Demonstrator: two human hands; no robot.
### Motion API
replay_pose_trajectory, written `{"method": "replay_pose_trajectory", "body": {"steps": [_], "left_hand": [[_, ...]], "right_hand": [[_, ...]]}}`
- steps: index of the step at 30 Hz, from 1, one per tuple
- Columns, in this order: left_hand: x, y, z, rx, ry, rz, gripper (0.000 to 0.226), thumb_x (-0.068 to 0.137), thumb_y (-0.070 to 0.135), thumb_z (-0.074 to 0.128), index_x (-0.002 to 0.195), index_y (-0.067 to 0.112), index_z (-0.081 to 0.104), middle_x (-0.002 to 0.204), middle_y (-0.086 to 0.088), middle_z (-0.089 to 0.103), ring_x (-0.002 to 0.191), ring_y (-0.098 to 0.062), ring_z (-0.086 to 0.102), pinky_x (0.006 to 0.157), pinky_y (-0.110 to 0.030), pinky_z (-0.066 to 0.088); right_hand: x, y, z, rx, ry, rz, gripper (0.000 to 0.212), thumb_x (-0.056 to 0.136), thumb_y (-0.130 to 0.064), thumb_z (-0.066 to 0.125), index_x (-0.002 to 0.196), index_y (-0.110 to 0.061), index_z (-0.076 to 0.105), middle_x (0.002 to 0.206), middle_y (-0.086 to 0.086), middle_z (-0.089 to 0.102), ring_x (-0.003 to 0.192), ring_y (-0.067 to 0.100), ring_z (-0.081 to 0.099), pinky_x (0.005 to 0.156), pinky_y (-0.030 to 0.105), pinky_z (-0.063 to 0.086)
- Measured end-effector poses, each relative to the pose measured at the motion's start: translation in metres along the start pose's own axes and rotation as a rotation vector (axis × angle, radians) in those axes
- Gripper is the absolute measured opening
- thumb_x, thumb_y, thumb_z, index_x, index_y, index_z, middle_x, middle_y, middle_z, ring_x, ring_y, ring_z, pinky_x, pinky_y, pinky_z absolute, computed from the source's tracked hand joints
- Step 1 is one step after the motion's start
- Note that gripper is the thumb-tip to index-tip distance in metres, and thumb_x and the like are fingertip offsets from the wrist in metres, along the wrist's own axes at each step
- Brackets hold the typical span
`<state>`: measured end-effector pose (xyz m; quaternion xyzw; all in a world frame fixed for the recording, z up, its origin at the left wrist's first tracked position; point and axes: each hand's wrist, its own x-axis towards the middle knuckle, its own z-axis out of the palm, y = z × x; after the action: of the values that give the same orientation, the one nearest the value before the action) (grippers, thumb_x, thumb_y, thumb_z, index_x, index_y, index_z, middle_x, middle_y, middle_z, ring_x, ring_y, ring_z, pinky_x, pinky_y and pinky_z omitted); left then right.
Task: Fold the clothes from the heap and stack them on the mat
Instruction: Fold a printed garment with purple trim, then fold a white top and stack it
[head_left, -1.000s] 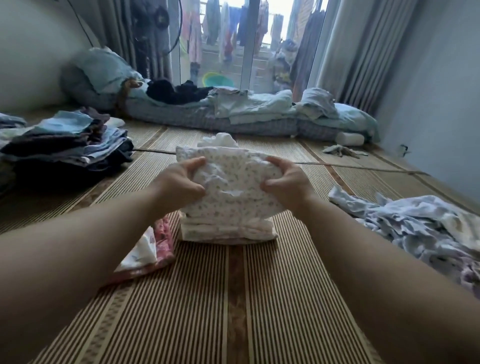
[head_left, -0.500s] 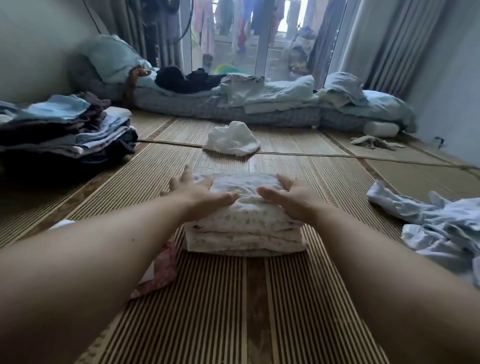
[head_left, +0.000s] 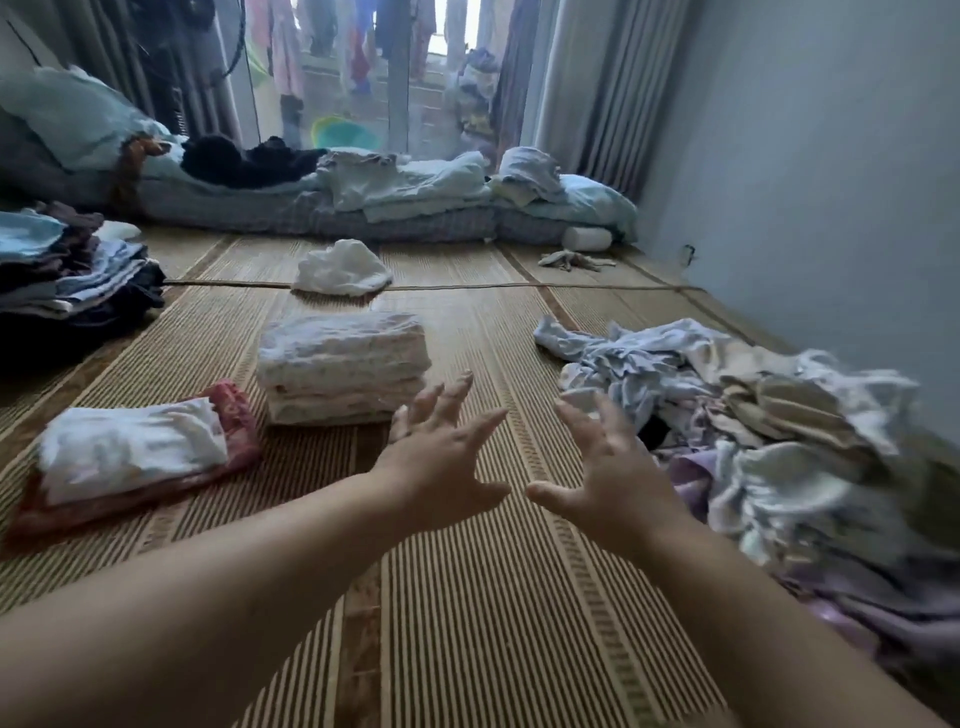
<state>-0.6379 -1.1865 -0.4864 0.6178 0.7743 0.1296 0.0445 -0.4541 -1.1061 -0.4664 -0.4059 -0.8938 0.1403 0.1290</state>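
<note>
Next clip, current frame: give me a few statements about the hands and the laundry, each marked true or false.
1. The left hand and the right hand are both empty, with fingers spread. True.
2. The heap of unfolded clothes lies on the person's left. False: it lies on their right.
3. The white folded stack is held in the air. False: it rests on the mat.
4. A crumpled white cloth lies beyond the stack. True.
</note>
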Motion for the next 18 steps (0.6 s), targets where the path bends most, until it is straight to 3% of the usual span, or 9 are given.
{"method": "replay_pose_trajectory", "body": {"steps": [4, 8, 11, 15, 18], "left_hand": [[-0.005, 0.082, 0.023, 0.021, -0.050, 0.125, 0.080, 0.080, 0.069, 0.051, 0.146, 0.047, 0.012, 0.160, 0.003, -0.016, 0.146, -0.025, -0.017, 0.116, -0.052, -0.002], [0.001, 0.142, 0.048, 0.012, -0.067, 0.192, 0.078, 0.082, 0.066, 0.050, 0.146, 0.046, 0.011, 0.160, 0.003, 0.010, 0.147, -0.027, 0.003, 0.117, -0.055, 0.014], [0.014, 0.169, 0.065, 0.004, -0.112, 0.213, 0.082, 0.081, 0.059, 0.058, 0.147, 0.043, 0.012, 0.157, 0.006, 0.022, 0.144, -0.024, 0.015, 0.114, -0.053, 0.024], [0.044, 0.201, 0.083, -0.052, -0.100, 0.253, 0.082, 0.079, 0.060, 0.055, 0.149, 0.038, 0.018, 0.155, 0.008, 0.027, 0.141, -0.021, 0.022, 0.113, -0.048, 0.028], [0.079, 0.230, 0.091, -0.090, 0.007, 0.317, 0.076, 0.086, 0.041, 0.057, 0.151, 0.030, 0.019, 0.156, 0.002, 0.026, 0.143, -0.021, 0.023, 0.117, -0.043, 0.023]], "right_hand": [[-0.053, 0.048, -0.019, -0.042, -0.011, 0.130, 0.091, 0.076, -0.065, 0.062, 0.149, -0.040, 0.014, 0.161, 0.004, -0.003, 0.145, 0.029, 0.016, 0.114, 0.049, 0.026], [-0.074, 0.091, -0.031, 0.081, -0.011, 0.212, 0.082, 0.075, -0.053, 0.066, 0.147, -0.039, 0.027, 0.160, 0.004, 0.010, 0.143, 0.025, 0.020, 0.113, 0.041, 0.027], [-0.078, 0.125, -0.040, 0.098, -0.063, 0.259, 0.081, 0.074, -0.051, 0.066, 0.145, -0.038, 0.031, 0.158, 0.002, 0.017, 0.142, 0.023, 0.026, 0.112, 0.044, 0.030], [-0.074, 0.169, -0.050, 0.200, 0.112, 0.370, 0.071, 0.079, -0.044, 0.066, 0.142, -0.032, 0.038, 0.145, 0.001, 0.037, 0.126, 0.022, 0.045, 0.102, 0.038, 0.042], [-0.071, 0.191, -0.050, 0.220, 0.265, 0.449, 0.058, 0.087, -0.032, 0.059, 0.142, -0.025, 0.041, 0.141, 0.007, 0.044, 0.124, 0.027, 0.047, 0.100, 0.038, 0.043]]}}
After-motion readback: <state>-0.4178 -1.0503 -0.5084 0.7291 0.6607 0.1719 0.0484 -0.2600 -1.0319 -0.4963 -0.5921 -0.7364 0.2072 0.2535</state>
